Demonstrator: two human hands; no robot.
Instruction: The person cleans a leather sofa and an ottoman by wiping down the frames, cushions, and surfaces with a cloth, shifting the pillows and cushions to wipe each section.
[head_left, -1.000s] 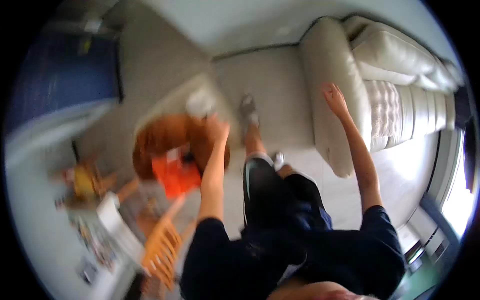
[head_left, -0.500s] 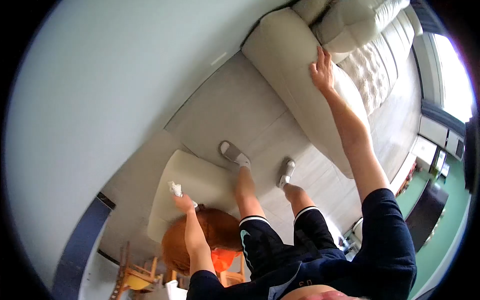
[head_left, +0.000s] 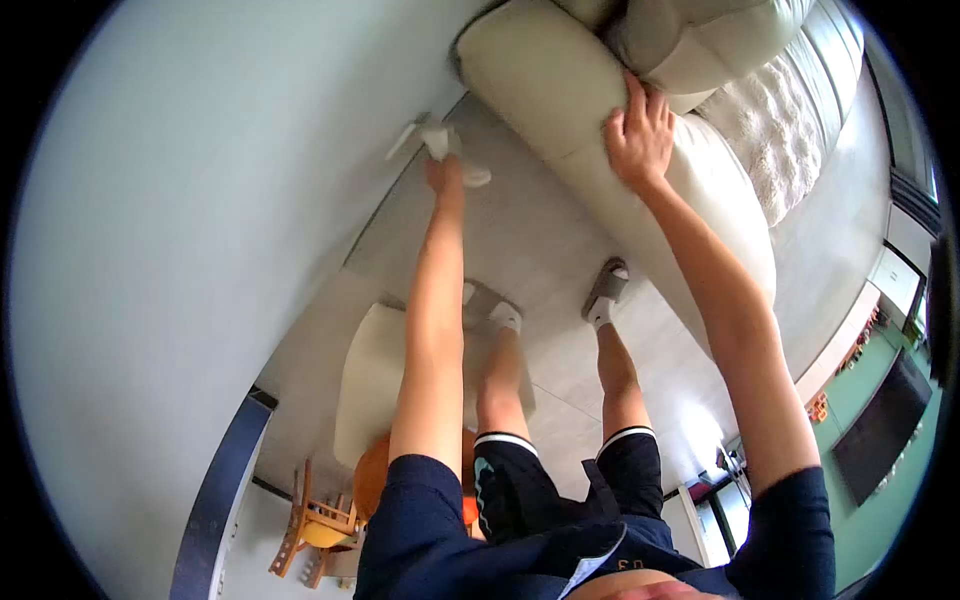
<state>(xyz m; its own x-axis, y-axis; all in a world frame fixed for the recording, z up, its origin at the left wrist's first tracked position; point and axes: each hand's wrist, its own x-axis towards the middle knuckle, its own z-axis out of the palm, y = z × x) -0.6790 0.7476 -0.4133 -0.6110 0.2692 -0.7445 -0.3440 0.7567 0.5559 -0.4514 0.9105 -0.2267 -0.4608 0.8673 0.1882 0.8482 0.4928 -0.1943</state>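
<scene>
Left hand (head_left: 444,174): closed on a white, cloth-like thing (head_left: 437,142); blur, can't tell each finger.
White, cloth-like thing: in left hand, by the wall (head_left: 200,200), near a pale strip (head_left: 401,141); contact with either can't be told. Loose part hangs beside the hand.
Right hand (head_left: 641,145): palm down on sofa armrest (head_left: 545,85), fingers partly spread, pinching nothing.
Fluffy cover (head_left: 765,130): on sofa seat, beyond right hand.
Cream seat (head_left: 372,375): on floor, partly behind left forearm.

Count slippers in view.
2, both worn: left slipper, blurred, by the pale seat; right slipper, nearer the sofa. Others may be hidden.
</scene>
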